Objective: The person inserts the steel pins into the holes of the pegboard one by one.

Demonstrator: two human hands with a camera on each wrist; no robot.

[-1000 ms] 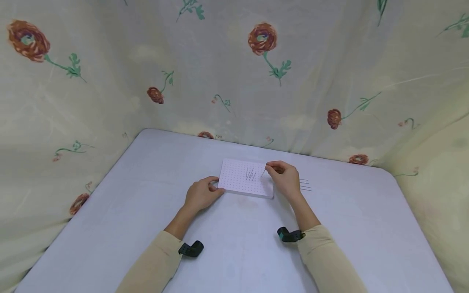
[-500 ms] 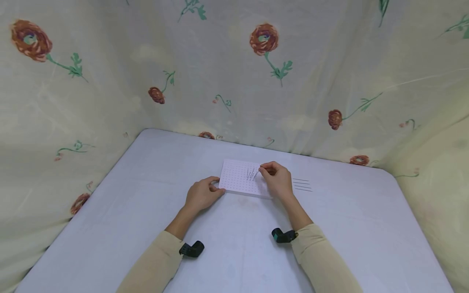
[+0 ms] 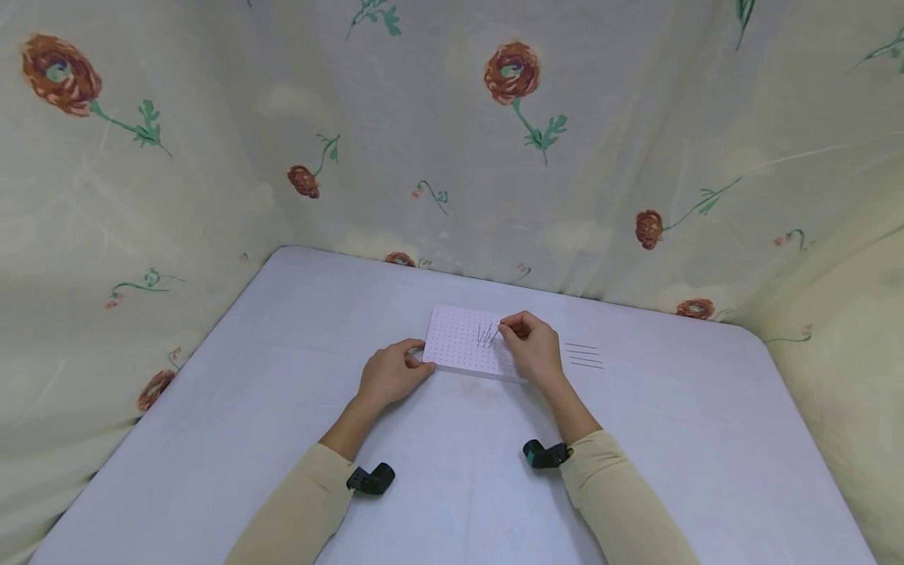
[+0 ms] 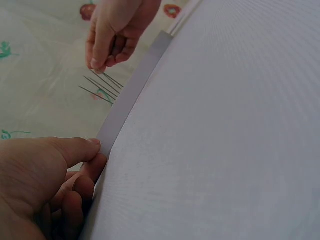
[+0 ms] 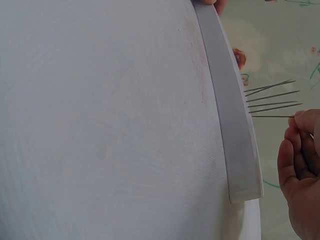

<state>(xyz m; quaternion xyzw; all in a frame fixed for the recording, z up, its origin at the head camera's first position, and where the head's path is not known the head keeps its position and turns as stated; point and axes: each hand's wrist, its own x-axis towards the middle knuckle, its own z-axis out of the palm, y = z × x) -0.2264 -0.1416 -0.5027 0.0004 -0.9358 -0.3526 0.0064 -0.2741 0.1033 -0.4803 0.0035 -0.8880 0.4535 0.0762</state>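
A white board with rows of small holes point(image 3: 450, 345) lies on the table. My left hand point(image 3: 391, 375) holds its left end, thumb and curled fingers at the near corner, as the left wrist view also shows. Above the board's right part, my right hand point(image 3: 535, 349) pinches a thin metal pin point(image 5: 272, 116) by its upper end between thumb and fingertips. The pin's lower end meets the board in the right wrist view; whether it sits in a hole cannot be seen. Several similar pins point(image 5: 272, 95) stand in the board beside it, some leaning.
Several loose pins point(image 3: 585, 357) lie side by side on the white tabletop point(image 3: 452, 471), right of the board. A floral curtain point(image 3: 424, 118) hangs behind and along both sides of the table. Each sleeve carries a black wrist camera point(image 3: 372, 479).
My right hand has moved left with the pin, from the board's right side to the standing pins, and has then stayed there. The left hand has kept its place.
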